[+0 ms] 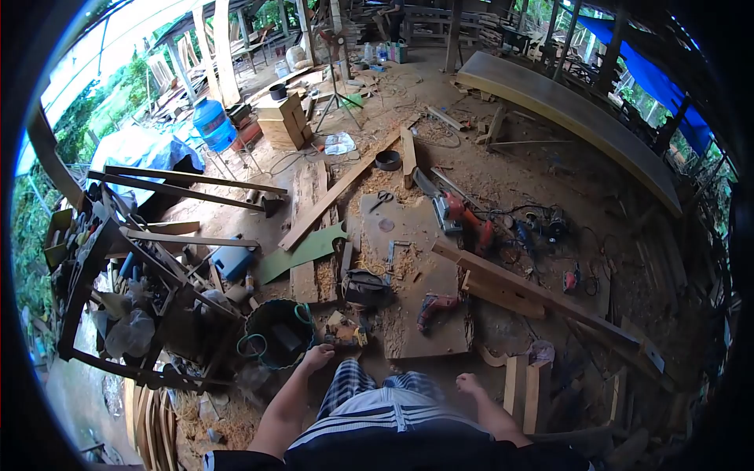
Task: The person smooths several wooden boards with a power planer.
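Note:
My left hand (318,357) is closed beside my left knee, just right of a dark round basket (281,334) with green handles; what it holds, if anything, is too small to make out. My right hand (469,384) is curled near my right thigh, left of some upright wooden boards (526,388). In front of my knees lies a wide plank (408,275) with a red drill (436,308) on it. A yellow tool (360,336) sits near my left hand, below a dark bag (365,288).
A red power tool (463,216) stands by the plank's far right. Long beams (550,298) cross the right side. A dark frame (149,314) with clutter stands left. Behind are a blue water jug (214,124), a long table (565,118) and another person (395,20).

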A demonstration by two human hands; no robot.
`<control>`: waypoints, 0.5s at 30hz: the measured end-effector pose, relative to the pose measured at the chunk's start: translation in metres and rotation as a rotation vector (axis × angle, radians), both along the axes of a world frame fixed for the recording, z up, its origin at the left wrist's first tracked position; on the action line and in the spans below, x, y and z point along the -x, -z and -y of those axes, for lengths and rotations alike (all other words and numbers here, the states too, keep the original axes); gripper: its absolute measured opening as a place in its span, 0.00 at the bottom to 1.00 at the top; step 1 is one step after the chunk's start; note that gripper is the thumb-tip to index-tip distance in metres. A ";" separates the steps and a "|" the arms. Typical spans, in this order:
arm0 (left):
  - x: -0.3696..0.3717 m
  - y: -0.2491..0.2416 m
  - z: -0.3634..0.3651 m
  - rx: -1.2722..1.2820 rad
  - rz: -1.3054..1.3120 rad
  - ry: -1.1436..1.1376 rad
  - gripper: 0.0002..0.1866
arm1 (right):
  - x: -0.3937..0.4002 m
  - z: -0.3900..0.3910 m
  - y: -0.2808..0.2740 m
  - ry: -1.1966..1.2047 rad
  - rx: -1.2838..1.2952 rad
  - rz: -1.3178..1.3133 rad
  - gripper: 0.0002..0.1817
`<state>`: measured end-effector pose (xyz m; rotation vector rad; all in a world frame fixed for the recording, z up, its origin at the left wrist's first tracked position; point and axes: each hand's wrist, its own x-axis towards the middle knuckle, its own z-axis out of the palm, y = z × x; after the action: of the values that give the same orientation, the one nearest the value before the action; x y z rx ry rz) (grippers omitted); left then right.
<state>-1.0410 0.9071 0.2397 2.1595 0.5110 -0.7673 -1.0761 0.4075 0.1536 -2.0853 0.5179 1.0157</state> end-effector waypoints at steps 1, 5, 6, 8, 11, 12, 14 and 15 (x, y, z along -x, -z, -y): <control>0.011 0.010 -0.009 -0.009 0.000 -0.027 0.23 | -0.004 0.002 0.002 0.002 -0.007 0.026 0.13; 0.040 -0.038 -0.031 -0.115 -0.102 -0.086 0.22 | -0.015 0.003 0.000 0.106 -0.115 0.083 0.11; 0.048 -0.027 -0.049 -0.156 -0.117 -0.069 0.22 | -0.018 0.001 0.002 0.138 -0.138 0.089 0.11; 0.061 -0.028 -0.079 -0.159 -0.160 -0.099 0.22 | -0.020 0.000 0.004 0.175 -0.152 0.091 0.11; 0.060 -0.066 -0.095 -0.197 -0.269 -0.179 0.22 | -0.007 -0.002 0.007 0.324 -0.175 0.083 0.11; 0.057 -0.059 -0.106 -0.207 -0.261 -0.169 0.22 | -0.002 -0.004 0.007 0.417 -0.185 0.073 0.11; 0.049 -0.048 -0.127 -0.188 -0.062 0.083 0.22 | 0.013 -0.008 0.013 0.509 -0.180 0.047 0.12; 0.042 -0.047 -0.125 -0.194 -0.059 0.088 0.22 | 0.026 -0.011 0.017 0.590 -0.164 0.010 0.13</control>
<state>-1.0826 1.0325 0.2865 2.3572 0.5427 -0.8621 -1.1024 0.4188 0.1368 -1.6400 0.9404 0.6704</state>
